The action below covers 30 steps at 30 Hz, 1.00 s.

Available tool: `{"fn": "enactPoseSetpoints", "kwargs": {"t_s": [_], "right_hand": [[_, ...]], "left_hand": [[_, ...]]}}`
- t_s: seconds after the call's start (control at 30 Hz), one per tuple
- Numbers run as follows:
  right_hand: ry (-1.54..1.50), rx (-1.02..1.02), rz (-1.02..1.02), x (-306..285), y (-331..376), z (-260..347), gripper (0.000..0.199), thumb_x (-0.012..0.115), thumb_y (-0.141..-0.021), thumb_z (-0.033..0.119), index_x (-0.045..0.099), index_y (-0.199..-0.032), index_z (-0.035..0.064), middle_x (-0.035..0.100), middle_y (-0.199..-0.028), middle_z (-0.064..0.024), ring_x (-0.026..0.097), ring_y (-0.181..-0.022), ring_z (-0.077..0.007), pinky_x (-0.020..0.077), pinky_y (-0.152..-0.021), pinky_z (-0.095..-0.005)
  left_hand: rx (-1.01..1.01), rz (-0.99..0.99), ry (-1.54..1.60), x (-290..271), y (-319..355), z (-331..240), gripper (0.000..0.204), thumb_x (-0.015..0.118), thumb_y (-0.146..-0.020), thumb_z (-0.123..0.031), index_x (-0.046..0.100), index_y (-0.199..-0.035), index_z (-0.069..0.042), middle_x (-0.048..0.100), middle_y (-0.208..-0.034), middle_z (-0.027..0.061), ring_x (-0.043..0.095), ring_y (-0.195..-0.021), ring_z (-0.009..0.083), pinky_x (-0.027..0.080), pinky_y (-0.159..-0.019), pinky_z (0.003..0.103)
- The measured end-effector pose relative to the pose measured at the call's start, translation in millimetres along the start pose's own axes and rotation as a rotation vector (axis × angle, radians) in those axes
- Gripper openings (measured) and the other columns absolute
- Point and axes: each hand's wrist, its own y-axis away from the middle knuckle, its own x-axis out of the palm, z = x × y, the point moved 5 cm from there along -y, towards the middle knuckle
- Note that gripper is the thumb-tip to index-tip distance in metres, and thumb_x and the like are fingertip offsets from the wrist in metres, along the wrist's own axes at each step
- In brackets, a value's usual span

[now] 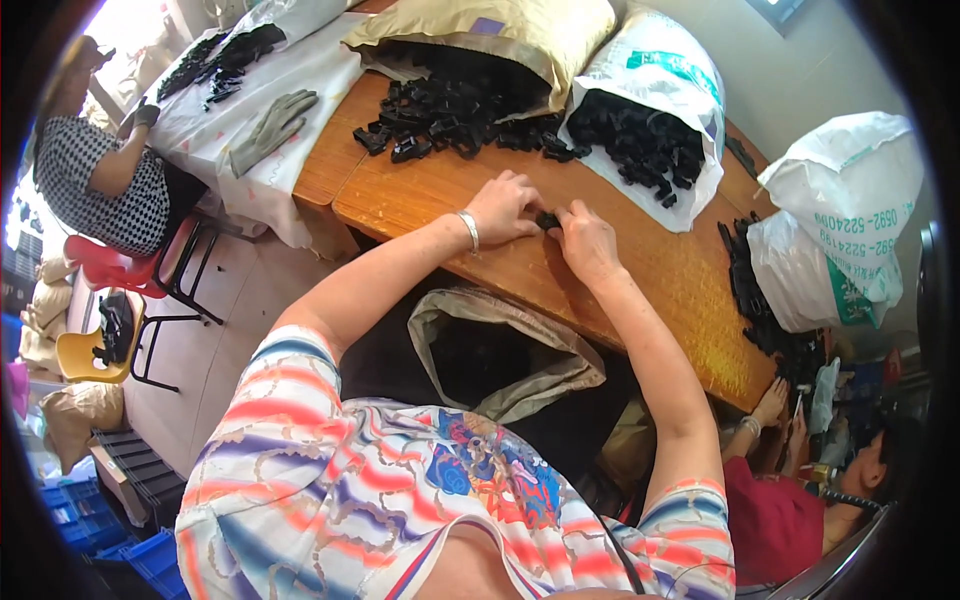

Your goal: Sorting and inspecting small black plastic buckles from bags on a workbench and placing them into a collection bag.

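Over the front part of the wooden table [640, 270], my two hands meet around a small black part [547, 220]. My left hand [503, 208], with a silvery bracelet at the wrist, pinches it from the left. From the other side, my right hand [588, 242] grips it with thumb and fingers. Fingers cover most of the part, so its exact shape is hidden. Beyond my hands lies a heap of black plastic parts [425, 115], spilling from a tan woven sack [500, 25]. To its right, a white sack [700, 190] lies open with more black parts [635, 140] inside.
Below the table edge, an open sack [430, 350] sits before me. A grey glove [270, 130] lies on the covered table at left. One person [110, 185] sits at left, another in red [770, 520] at right. White bags [840, 220] stand at right beside black parts [745, 285].
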Motion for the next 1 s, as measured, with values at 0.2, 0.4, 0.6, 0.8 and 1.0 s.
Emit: {"fn": "enactPoseSetpoints", "kwargs": {"t_s": [0.2, 0.4, 0.6, 0.8, 1.0], "right_hand": [[-0.066, -0.026, -0.198, -7, 13, 8, 0.027, 0.067, -0.084, 0.012, 0.064, -0.110, 0.0059, 0.058, -0.101, -0.0132, 0.060, -0.098, -0.0345, 0.0533, -0.078, -0.0447], [-0.027, -0.078, -0.262, -3, 16, 12, 0.029, 0.067, -0.081, 0.011, 0.062, -0.110, 0.0047, 0.057, -0.102, -0.0116, 0.058, -0.099, -0.0322, 0.0544, -0.076, -0.0422], [-0.020, -0.067, -0.291, 0, 16, 14, 0.031, 0.068, -0.080, 0.011, 0.063, -0.110, 0.0045, 0.058, -0.101, -0.0113, 0.058, -0.098, -0.0316, 0.0537, -0.077, -0.0415], [-0.061, -0.041, -0.285, -7, 16, 7, 0.028, 0.071, -0.080, 0.012, 0.066, -0.107, 0.0054, 0.060, -0.098, -0.0123, 0.059, -0.096, -0.0329, 0.0527, -0.076, -0.0426], [-0.363, 0.014, -0.250, -40, 81, 52, 0.025, 0.074, -0.078, 0.012, 0.067, -0.101, 0.0051, 0.063, -0.092, -0.0147, 0.065, -0.078, -0.0359, 0.0532, -0.066, -0.0420]], "left_hand": [[-0.058, 0.021, -0.024, 3, -1, -3, 0.025, 0.073, -0.080, -0.034, 0.075, -0.090, -0.011, 0.066, -0.104, 0.0074, 0.054, -0.107, 0.0308, 0.046, -0.091, 0.043], [-0.113, 0.002, 0.005, 6, 2, -3, 0.025, 0.072, -0.081, -0.035, 0.075, -0.088, -0.011, 0.065, -0.104, 0.0066, 0.053, -0.109, 0.0303, 0.045, -0.091, 0.043], [-0.243, 0.025, 0.004, 9, -3, -5, 0.023, 0.069, -0.081, -0.034, 0.075, -0.085, -0.012, 0.065, -0.104, 0.0079, 0.053, -0.110, 0.0307, 0.045, -0.092, 0.044], [-0.292, 0.089, -0.092, 7, -10, -8, 0.025, 0.069, -0.081, -0.037, 0.074, -0.087, -0.014, 0.063, -0.106, 0.0098, 0.051, -0.113, 0.0326, 0.044, -0.094, 0.045], [-0.205, -0.221, 0.062, -19, -9, 24, 0.021, 0.074, -0.080, -0.023, 0.069, -0.094, -0.009, 0.064, -0.097, 0.0132, 0.057, -0.102, 0.0327, 0.048, -0.089, 0.039]]}}
